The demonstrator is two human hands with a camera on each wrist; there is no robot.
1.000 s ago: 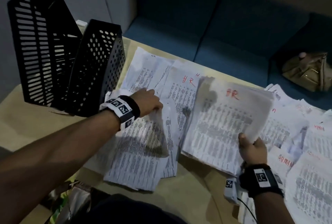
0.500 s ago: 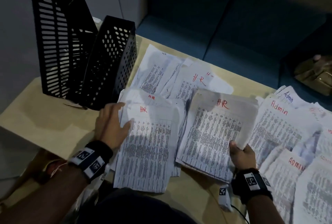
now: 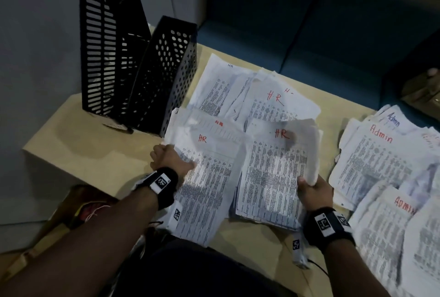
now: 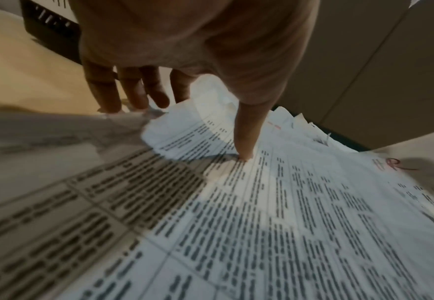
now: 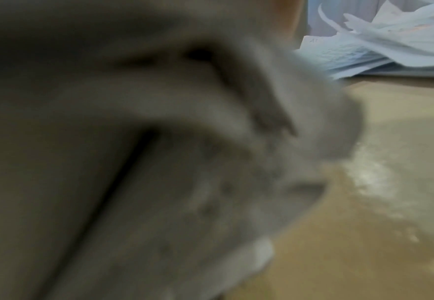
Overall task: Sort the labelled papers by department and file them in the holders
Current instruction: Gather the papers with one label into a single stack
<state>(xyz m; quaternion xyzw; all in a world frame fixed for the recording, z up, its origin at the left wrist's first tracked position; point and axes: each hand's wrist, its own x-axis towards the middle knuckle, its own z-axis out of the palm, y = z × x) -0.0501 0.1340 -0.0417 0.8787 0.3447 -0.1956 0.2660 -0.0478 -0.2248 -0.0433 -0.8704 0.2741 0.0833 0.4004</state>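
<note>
Two black holders stand at the table's back left: a taller slotted holder (image 3: 102, 46) and a perforated holder (image 3: 166, 65). Printed sheets marked HR in red lie in the middle. My left hand (image 3: 175, 161) pinches the left edge of one HR pile (image 3: 209, 177). In the left wrist view its thumb (image 4: 245, 154) presses on top while the fingers (image 4: 133, 97) curl at the paper's edge. My right hand (image 3: 309, 186) grips the lower right edge of a second HR stack (image 3: 271, 173), lifted slightly. The right wrist view is blurred by paper close to the lens.
More HR sheets (image 3: 273, 99) lie behind the two piles. Piles marked Admin (image 3: 376, 161) spread across the right side of the beige table (image 3: 83, 153). A blue sofa (image 3: 309, 22) runs behind the table, with a tan bag (image 3: 426, 96) on it.
My left hand drew back from the papers near the holders, lay flat on the HR pile's left edge, and now pinches it. The right hand keeps hold of its HR stack.
</note>
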